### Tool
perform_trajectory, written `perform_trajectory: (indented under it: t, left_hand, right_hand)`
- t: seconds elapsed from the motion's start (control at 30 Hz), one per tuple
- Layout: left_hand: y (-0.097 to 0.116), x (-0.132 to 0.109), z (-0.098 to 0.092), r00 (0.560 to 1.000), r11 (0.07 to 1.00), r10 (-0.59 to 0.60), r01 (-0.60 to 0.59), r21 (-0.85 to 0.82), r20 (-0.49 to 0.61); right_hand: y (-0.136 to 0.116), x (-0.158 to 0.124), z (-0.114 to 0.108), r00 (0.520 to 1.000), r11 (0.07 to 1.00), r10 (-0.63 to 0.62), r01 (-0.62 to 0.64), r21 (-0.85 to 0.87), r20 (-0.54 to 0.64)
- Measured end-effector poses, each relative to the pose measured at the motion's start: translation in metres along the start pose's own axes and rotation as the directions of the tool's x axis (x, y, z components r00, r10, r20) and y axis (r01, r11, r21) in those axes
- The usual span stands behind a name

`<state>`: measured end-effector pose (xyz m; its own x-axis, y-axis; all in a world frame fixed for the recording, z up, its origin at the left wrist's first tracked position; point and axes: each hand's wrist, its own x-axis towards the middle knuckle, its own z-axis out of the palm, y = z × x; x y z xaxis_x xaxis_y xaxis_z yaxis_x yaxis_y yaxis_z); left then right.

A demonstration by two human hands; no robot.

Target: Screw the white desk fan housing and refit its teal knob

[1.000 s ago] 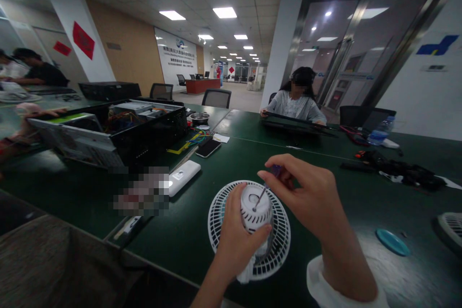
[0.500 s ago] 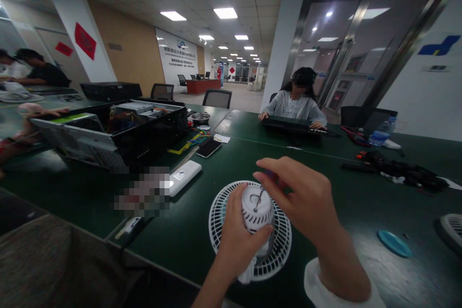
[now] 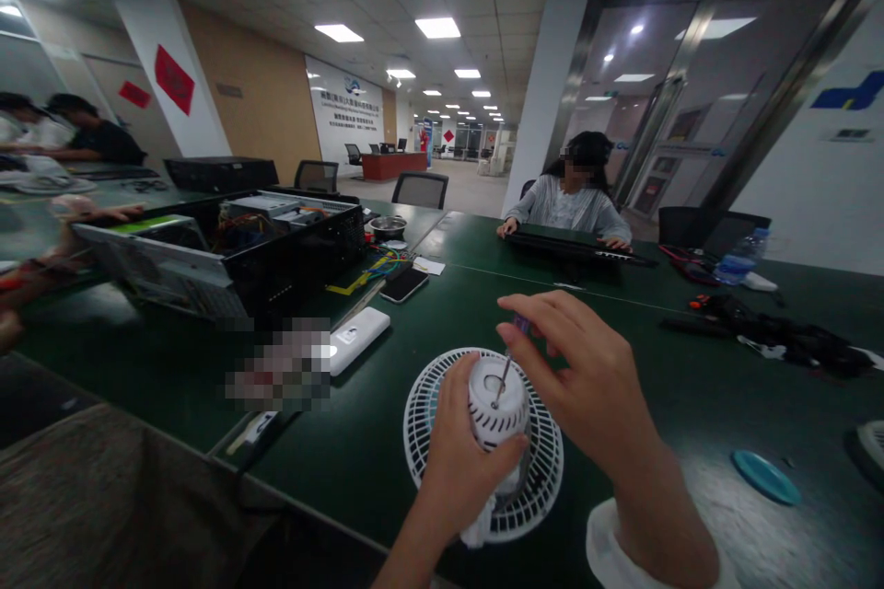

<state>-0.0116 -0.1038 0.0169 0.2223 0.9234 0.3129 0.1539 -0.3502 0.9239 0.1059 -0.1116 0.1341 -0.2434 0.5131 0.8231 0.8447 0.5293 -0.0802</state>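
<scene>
A small white fan lies face down on the green table, its round slatted grille (image 3: 419, 433) flat underneath and its motor housing (image 3: 495, 386) pointing up. My left hand (image 3: 461, 442) is closed around the housing, with fingers on the far left side and the thumb across the near side. Between the thumb and fingers of my right hand (image 3: 576, 359) is a screwdriver (image 3: 506, 366) with a purplish handle, mostly hidden by the hand. The thin shaft slants down, and its tip meets a screw spot on the top of the housing.
Left of the fan lie a white power bank (image 3: 359, 340), a phone (image 3: 404, 283) and an opened computer case (image 3: 290, 248). A blue round lid (image 3: 765, 477) sits to the right. Across the table, a person (image 3: 570, 193) handles a black panel; a bottle (image 3: 742, 256) stands farther right.
The view has shifted slightly. My right hand's fingers have turned a little about the screwdriver, showing more of its handle. My left hand keeps its hold on the housing.
</scene>
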Motion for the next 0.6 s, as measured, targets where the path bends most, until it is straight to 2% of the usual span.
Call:
perform_trajectory:
  t: [0.13,0.27,0.37,0.53,0.6]
  left_hand:
    - [0.0001,-0.0004,-0.0011,1.0,1.0,0.003,-0.003,0.007,0.009]
    - [-0.0013,0.0,0.0003,1.0,1.0,0.004,-0.004,-0.003,-0.003]
    - [-0.0011,0.0001,0.0009,1.0,1.0,0.01,-0.01,-0.005,-0.007]
    - [-0.0003,-0.0003,-0.0002,1.0,1.0,0.015,-0.015,-0.017,0.009]
    - [-0.0002,-0.0001,0.0,1.0,1.0,0.017,-0.017,-0.022,0.0]
  right_hand:
    - [-0.0009,-0.0008,-0.0068,0.999,0.994,0.0,-0.006,0.111,0.05]
    - [-0.002,-0.0002,-0.0023,1.0,1.0,-0.027,0.027,-0.007,-0.014]
    - [-0.0018,0.0005,0.0002,1.0,0.999,-0.005,0.005,-0.042,0.006]
    - [-0.0024,-0.0003,-0.0082,0.993,0.989,0.009,-0.027,0.146,0.121]
    - [-0.0031,-0.0006,-0.0079,0.994,0.992,-0.005,-0.009,0.126,0.113]
